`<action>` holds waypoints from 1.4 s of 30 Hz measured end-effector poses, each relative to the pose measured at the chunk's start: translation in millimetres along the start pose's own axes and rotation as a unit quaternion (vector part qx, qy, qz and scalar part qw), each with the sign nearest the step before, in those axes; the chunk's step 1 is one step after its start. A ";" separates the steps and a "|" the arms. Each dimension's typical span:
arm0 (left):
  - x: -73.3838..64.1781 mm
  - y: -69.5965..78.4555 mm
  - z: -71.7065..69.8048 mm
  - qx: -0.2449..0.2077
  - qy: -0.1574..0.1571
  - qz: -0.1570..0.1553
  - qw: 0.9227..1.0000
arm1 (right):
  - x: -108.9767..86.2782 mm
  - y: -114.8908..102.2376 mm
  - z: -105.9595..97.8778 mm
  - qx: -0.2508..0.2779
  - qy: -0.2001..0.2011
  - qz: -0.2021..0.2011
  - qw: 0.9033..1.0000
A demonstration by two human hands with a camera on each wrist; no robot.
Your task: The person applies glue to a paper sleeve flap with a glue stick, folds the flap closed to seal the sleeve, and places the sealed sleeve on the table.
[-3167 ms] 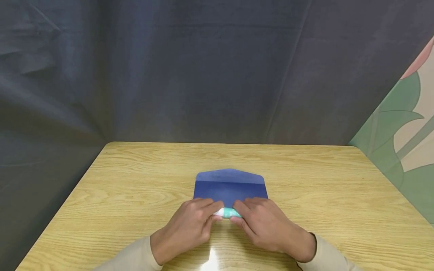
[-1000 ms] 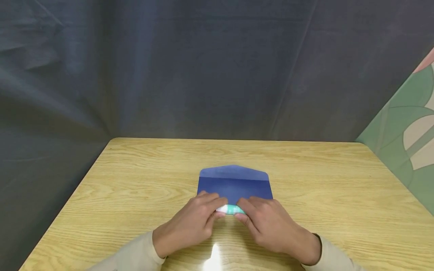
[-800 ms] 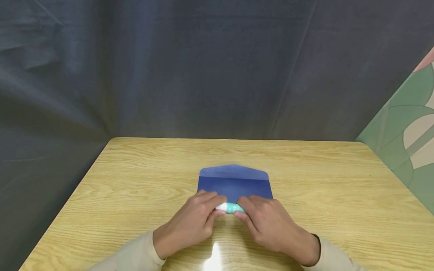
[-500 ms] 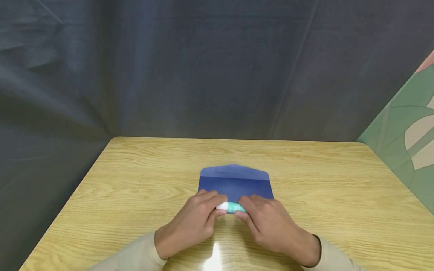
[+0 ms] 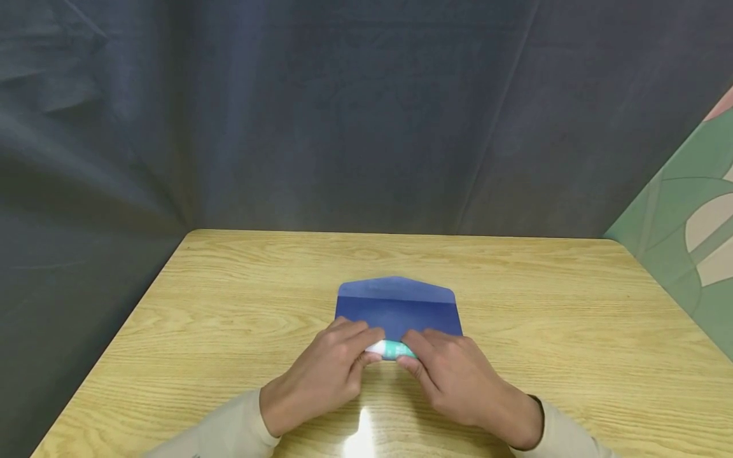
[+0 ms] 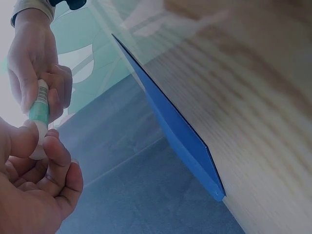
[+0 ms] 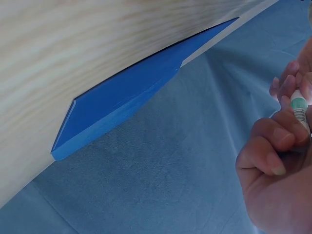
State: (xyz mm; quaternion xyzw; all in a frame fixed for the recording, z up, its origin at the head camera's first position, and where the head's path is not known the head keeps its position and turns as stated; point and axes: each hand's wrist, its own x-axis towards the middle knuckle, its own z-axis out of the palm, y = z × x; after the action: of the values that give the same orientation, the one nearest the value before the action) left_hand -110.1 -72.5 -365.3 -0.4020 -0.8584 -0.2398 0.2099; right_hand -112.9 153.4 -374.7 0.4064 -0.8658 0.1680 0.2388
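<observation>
A glue stick [image 5: 392,349], white at its left end and teal along the body, is held level between both hands, above the near part of a blue envelope [image 5: 395,313]. My left hand [image 5: 325,364] pinches the white cap end between thumb and fingers. The other end is gripped by my right hand [image 5: 455,376]. In the left wrist view a barcode shows on the glue stick [image 6: 40,109], and both hands are raised off the table. The envelope lies with its flap [image 5: 396,289] unfolded toward the far side; the hands hide its near edge.
The wooden table [image 5: 240,286] carries the envelope near its middle. A dark cloth [image 5: 355,114] hangs behind the table and along its left side. To the right is a wall covering [image 5: 687,210] with green leaf shapes.
The whole head view has shifted slightly since the oldest frame. Both hands keep the same hold on the glue stick, and the envelope stays in place.
</observation>
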 end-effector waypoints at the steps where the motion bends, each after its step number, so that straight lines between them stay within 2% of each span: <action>1: 0.0 0.0 -0.1 0.001 0.000 0.000 1.000 | 0.1 0.1 -0.1 0.000 0.000 0.000 1.000; 9: 0.1 -0.7 0.0 0.026 0.009 0.012 1.000 | 0.5 0.7 0.9 0.000 0.009 -0.009 1.000; 15: 0.3 0.2 -0.2 0.037 0.022 0.021 0.999 | 0.5 0.5 0.2 0.002 0.002 -0.003 1.000; 23: -0.4 0.7 0.2 0.051 0.032 0.012 0.998 | 1.4 -0.2 -1.3 0.013 -0.008 0.011 1.000; 26: 0.3 -2.1 -2.2 0.040 0.037 -0.002 0.999 | 1.2 1.1 -3.4 0.026 -0.021 0.028 0.999; 31: 1.9 -8.3 -10.7 0.011 0.031 -0.047 0.998 | -0.8 6.8 -7.6 0.029 -0.031 0.062 0.997; 37: 1.9 -12.2 -12.8 0.024 0.027 -0.047 0.998 | -2.6 8.5 -6.7 0.015 -0.027 0.053 0.998; 42: 0.8 -15.5 -13.0 0.024 0.030 -0.060 0.997 | -3.6 8.5 -4.8 0.004 -0.019 0.041 0.999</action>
State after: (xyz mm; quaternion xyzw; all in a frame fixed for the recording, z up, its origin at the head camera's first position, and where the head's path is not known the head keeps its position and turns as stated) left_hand -120.7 -88.3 -358.2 -0.3370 -0.8799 -0.2436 0.2300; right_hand -116.2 163.2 -373.4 0.3746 -0.8855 0.1734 0.2134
